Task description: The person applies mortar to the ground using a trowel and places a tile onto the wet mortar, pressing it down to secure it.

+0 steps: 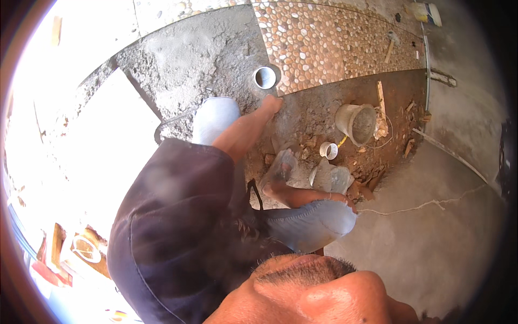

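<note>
My left arm reaches forward past my jeans-clad left knee (217, 117). At its end my left hand (273, 103) is closed, low on wet grey mortar (189, 48), by the near corner of a pebble-patterned tile (305, 43). What its fingers hold, if anything, is hidden. Just beyond the hand stands a round, hollow, white-rimmed pipe or cup (265, 78), apart from it. Of my right hand (349, 204) only a sliver of skin seems to show at the edge of my right knee (324, 224); its fingers cannot be made out.
Right of my foot (283, 164) lie a small white cup (328, 150), a cloudy plastic bag (332, 178) and a mortar-stained bucket (356, 123). A wooden strip (381, 108) and broken pieces (367, 186) lie around them. A large pale slab (108, 129) is on the left.
</note>
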`<state>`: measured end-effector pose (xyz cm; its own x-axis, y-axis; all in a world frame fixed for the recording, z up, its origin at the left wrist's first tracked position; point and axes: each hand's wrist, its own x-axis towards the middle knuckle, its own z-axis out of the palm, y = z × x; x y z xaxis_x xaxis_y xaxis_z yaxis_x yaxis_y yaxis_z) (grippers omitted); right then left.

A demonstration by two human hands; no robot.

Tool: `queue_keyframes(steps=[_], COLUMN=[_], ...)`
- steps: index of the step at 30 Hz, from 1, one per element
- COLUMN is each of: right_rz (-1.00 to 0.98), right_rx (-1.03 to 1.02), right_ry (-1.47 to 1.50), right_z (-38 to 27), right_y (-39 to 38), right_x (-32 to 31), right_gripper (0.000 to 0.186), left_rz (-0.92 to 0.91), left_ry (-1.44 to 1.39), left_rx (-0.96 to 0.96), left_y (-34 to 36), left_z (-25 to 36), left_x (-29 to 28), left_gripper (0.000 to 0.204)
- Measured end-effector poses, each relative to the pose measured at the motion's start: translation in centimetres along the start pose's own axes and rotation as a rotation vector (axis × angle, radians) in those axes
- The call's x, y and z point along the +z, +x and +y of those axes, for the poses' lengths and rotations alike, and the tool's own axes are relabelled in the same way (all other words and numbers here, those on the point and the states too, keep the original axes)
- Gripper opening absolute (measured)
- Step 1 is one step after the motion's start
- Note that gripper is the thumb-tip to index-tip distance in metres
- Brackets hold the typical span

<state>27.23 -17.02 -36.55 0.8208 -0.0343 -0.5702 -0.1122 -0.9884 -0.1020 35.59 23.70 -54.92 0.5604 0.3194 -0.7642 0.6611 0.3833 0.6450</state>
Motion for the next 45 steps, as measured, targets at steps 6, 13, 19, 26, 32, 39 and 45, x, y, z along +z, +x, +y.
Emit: queue_keyframes(steps=[6,13,19,26,32,39,45], right_rz=[-0.063,-0.326,-0.382,-0.631,-0.665,-0.928,-1.084], right_rx=[-0.202,-0.739,-1.348,-1.055,-1.222,-1.216,-1.022], right_ry=[0.186,0.045,-0.242,-0.206,-0.363,-0.336,-0.127], right_z=[-8.2,-27.9,-44.4,-53.5,-49.6,-43.4,-41.4], right_y=[2.4,11.7,19.2,16.3,18.0,14.4,14.3], right_x=[-1.5,-2.7,7.2,11.4,13.5,14.6,10.9], right_gripper=[0.043,0.047,0.044,0.046,0.046,0.042,0.046], left_rz=[0.118,0.434,0.165,0.040,-0.084,0.101,0.080], left_ry=[0.185,-0.655,-0.785,-1.055,-1.097,-0.942,-0.959], left_rx=[0.124,0.022,0.001,0.150,0.247,0.349,0.324], left_y=[3.1,3.3,0.1,-1.0,-1.6,-2.5,-1.2], left_z=[-1.0,-3.1,-1.4,-2.9,-3.4,-2.7,-3.1], left_x=[1.1,5.8,3.8,4.7,4.8,5.0,5.2], left_gripper=[0.035,0.025,0.015,0.032,0.050,0.031,0.034])
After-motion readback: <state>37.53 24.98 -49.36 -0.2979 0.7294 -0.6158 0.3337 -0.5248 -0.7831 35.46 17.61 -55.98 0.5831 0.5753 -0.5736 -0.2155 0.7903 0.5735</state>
